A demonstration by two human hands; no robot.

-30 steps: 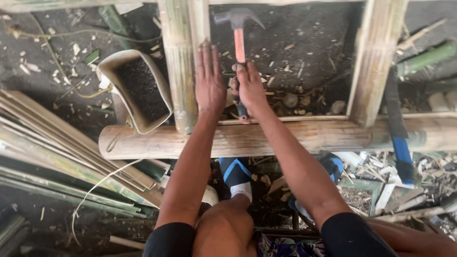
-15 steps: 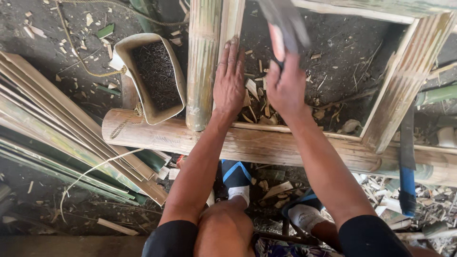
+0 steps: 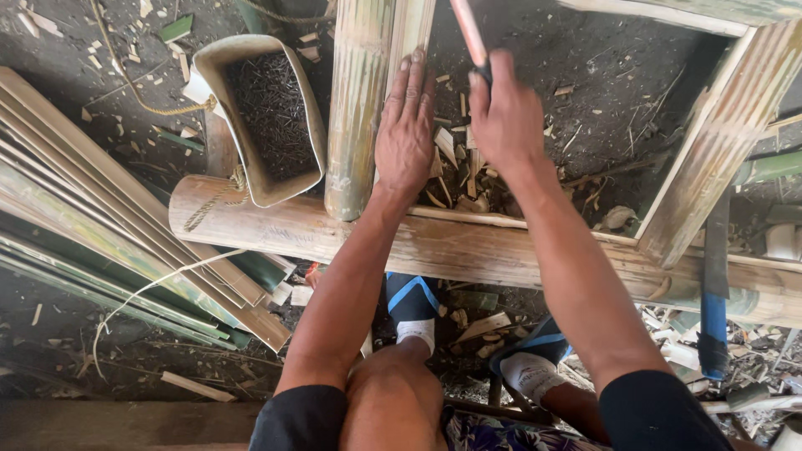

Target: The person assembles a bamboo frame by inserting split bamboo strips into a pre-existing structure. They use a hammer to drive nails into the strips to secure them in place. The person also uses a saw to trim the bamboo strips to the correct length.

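Hammer [image 3: 469, 33] rose above the chips, only its handle showing, my right hand [image 3: 504, 117] fisted low on it; likely head-heavy, stiff. Left hand [image 3: 405, 125] lay flat, fingers together, on the bamboo slat [image 3: 411, 38].

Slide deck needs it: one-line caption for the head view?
Left hand flat on an upright bamboo slat, right hand gripping a hammer handle, above a horizontal bamboo pole.

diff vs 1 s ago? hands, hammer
The right hand, gripping the hammer handle throughout, has lifted it: the head, visible a second ago, is now out of frame at the top. The left hand stayed flat against the upright bamboo pole. The container of nails is unmoved.
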